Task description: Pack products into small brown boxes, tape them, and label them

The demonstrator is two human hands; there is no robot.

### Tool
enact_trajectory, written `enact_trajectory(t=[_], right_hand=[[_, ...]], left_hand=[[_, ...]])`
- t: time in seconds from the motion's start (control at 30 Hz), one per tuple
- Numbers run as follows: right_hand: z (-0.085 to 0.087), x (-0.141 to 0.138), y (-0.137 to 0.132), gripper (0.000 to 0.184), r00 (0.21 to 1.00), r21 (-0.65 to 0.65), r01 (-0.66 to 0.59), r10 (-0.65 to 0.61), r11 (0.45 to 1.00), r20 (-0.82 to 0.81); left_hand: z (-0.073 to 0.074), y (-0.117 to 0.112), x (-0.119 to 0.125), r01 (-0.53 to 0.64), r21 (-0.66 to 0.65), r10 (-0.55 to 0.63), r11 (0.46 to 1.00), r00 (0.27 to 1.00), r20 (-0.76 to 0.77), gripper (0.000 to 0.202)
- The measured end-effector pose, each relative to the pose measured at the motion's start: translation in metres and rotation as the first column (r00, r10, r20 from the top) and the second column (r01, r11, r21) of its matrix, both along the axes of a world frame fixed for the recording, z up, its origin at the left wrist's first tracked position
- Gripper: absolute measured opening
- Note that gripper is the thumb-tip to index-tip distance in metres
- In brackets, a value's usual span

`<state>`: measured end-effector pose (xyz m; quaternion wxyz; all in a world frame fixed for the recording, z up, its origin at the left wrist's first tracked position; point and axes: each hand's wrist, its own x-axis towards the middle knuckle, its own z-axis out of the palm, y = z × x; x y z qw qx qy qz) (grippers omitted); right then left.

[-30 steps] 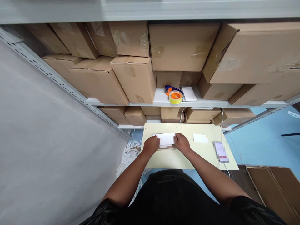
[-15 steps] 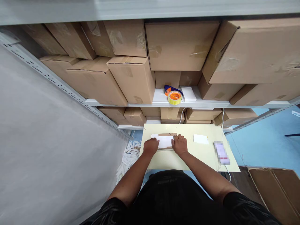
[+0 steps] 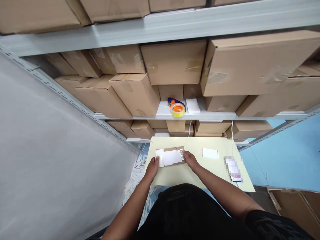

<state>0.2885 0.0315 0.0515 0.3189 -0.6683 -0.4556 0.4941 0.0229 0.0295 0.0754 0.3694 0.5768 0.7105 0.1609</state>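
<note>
A small flat cardboard box (image 3: 178, 149) with a white label on its top is held between my two hands over the pale yellow table. My left hand (image 3: 152, 167) grips its left end, thumb on the label and fingers tucked out of sight. My right hand (image 3: 191, 160) holds the right end, with the thumb at the edge of the label (image 3: 172, 157). The box sits slightly tilted, its right end farther back. To the right a white card or pad (image 3: 210, 153) lies flat on the tabletop (image 3: 190, 175).
A blurred-out phone-like item (image 3: 233, 169) lies at the table's right. A tape dispenser (image 3: 177, 108) and a white stack (image 3: 192, 106) rest on the shelf ahead, among cardboard boxes (image 3: 175, 63). White strips (image 3: 135, 176) litter the floor at left; an open carton (image 3: 295, 206) stands at right.
Both hands have shifted from pressing over the top of the box to gripping its ends. The box has turned slightly and appears raised. The camera view has tilted upward.
</note>
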Motion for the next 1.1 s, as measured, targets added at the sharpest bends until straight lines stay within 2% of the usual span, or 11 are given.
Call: enact_trajectory(t=[0.1, 0.27, 0.37, 0.43, 0.5, 0.6, 0.73, 0.9, 1.0, 1.1], right_hand=[[0.032, 0.013, 0.001, 0.054, 0.999, 0.037, 0.018, -0.016, 0.999, -0.037], [0.078, 0.043, -0.002, 0.056, 0.994, 0.167, 0.063, -0.046, 0.984, -0.101], [0.098, 0.065, -0.012, 0.058, 0.978, 0.226, 0.178, -0.146, 0.958, -0.148], [0.107, 0.081, -0.023, 0.059, 0.962, 0.276, 0.263, -0.228, 0.924, -0.154], [0.115, 0.098, -0.039, 0.058, 0.938, 0.315, 0.343, -0.307, 0.885, -0.159], [0.12, 0.123, -0.075, 0.059, 0.876, 0.34, 0.481, -0.455, 0.808, -0.16], [0.125, 0.153, -0.136, 0.063, 0.745, 0.334, 0.653, -0.655, 0.679, -0.124], [0.142, 0.194, -0.224, 0.065, 0.548, 0.326, 0.804, -0.833, 0.498, -0.078], [0.152, 0.223, -0.28, 0.067, 0.42, 0.35, 0.856, -0.906, 0.38, -0.045], [0.151, 0.258, -0.334, 0.07, 0.317, 0.369, 0.883, -0.948, 0.291, -0.012]], left_hand=[[0.028, -0.009, 0.012, -0.101, 0.05, 0.094, 0.994, 0.988, 0.123, 0.06], [0.083, -0.014, 0.038, -0.135, 0.16, 0.09, 0.978, 0.96, 0.264, 0.063], [0.11, -0.012, 0.056, -0.092, 0.2, 0.025, 0.975, 0.948, 0.316, 0.062], [0.121, -0.006, 0.07, -0.028, 0.225, -0.05, 0.974, 0.941, 0.336, 0.061], [0.125, 0.003, 0.085, 0.047, 0.233, -0.131, 0.971, 0.923, 0.361, 0.059], [0.123, 0.012, 0.116, 0.191, 0.24, -0.276, 0.952, 0.874, 0.401, 0.058], [0.119, 0.008, 0.17, 0.4, 0.283, -0.488, 0.872, 0.764, 0.423, 0.057], [0.13, -0.024, 0.257, 0.603, 0.298, -0.665, 0.74, 0.593, 0.453, 0.057], [0.139, -0.053, 0.317, 0.695, 0.308, -0.741, 0.65, 0.491, 0.458, 0.057], [0.144, -0.088, 0.377, 0.749, 0.323, -0.789, 0.578, 0.413, 0.454, 0.055]])
